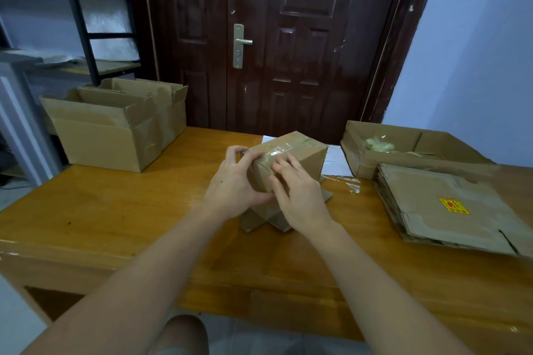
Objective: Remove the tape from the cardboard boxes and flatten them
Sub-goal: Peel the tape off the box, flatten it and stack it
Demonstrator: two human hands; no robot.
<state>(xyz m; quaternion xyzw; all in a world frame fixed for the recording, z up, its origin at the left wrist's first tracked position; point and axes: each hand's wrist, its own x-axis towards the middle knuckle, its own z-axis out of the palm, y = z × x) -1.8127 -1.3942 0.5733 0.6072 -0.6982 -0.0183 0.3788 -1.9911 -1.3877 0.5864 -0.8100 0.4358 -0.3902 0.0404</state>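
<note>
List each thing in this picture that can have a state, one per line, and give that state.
small cardboard box: taped shut on top, bottom flaps splayed, tilted
clear tape: still stuck along the seam
left hand: grips the box's left side
right hand: fingertips on the tape
large cardboard boxes: open, upright
shallow box: open, holds crumpled tape
flattened cardboard: stacked flat
door: closed

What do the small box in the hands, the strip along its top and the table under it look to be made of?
Small box: brown cardboard, matte, creased at its edges. Strip of tape: apparently clear plastic packing tape, glossy, with the brown showing through its wrinkled shine. Table: looks like wood or wood veneer with an orange lacquer, going by its faint grain and soft reflections. Left hand holds the box; right hand fingers work at the tape.
</note>
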